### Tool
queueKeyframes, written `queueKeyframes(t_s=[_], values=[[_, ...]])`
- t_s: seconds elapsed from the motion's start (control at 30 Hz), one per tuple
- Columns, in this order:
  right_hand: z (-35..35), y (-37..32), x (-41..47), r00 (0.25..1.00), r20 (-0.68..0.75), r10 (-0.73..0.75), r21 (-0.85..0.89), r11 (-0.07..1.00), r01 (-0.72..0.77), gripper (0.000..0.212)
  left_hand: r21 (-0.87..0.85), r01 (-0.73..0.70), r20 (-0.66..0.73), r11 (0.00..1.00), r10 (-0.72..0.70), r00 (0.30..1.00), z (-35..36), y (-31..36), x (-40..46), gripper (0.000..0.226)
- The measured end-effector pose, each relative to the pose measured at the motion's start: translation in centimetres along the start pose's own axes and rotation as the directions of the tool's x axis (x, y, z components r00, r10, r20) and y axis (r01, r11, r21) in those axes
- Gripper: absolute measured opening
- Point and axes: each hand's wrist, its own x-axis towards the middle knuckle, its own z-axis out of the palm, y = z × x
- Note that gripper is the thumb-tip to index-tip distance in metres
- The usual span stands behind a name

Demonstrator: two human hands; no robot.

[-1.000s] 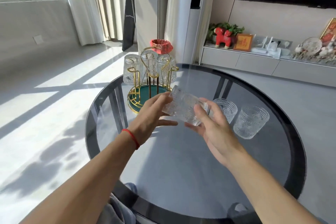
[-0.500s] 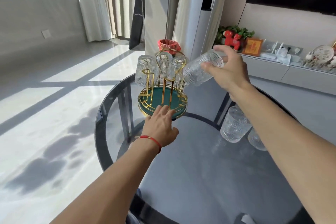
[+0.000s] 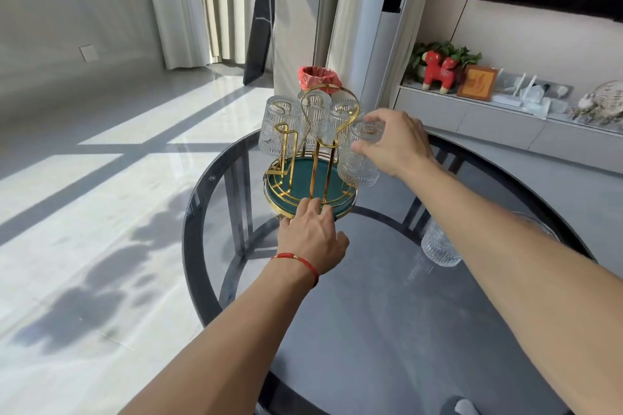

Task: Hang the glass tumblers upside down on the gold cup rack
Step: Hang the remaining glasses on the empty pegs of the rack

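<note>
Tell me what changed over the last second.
The right hand took the tumbler from a two-handed hold, carried it to the gold cup rack and turned it upside down at the rack's right side. The left hand let go and moved to the rack's base. Three hung tumblers stayed put.

A single head-worn wide-angle view looks forward and down along both forearms onto a round glass table (image 3: 397, 340). The gold cup rack (image 3: 312, 175) sits close, mid-frame, with the sunlit floor and wall shelf beyond.
</note>
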Motion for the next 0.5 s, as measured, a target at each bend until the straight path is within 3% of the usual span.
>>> queueKeyframes(t_s=[0.2,0.37,0.5], values=[[1.2,0.7,-0.2,0.997,0.009,-0.077,0.016,0.997,0.077,0.053,-0.008,0.018,-0.016,1.000,-0.018,1.000,0.2,0.4,0.2,0.044],[1.1,1.3,-1.1,0.988,0.089,-0.128,0.000,0.992,0.128,0.060,0.048,0.023,-0.006,0.999,-0.023,1.000,0.2,0.6,0.1,0.046],[0.0,2.6,-4.9,0.985,-0.039,-0.165,0.049,0.985,0.167,0.049,0.108,0.049,-0.057,0.993,-0.043,0.997,0.1,1.9,-0.3,0.039]])
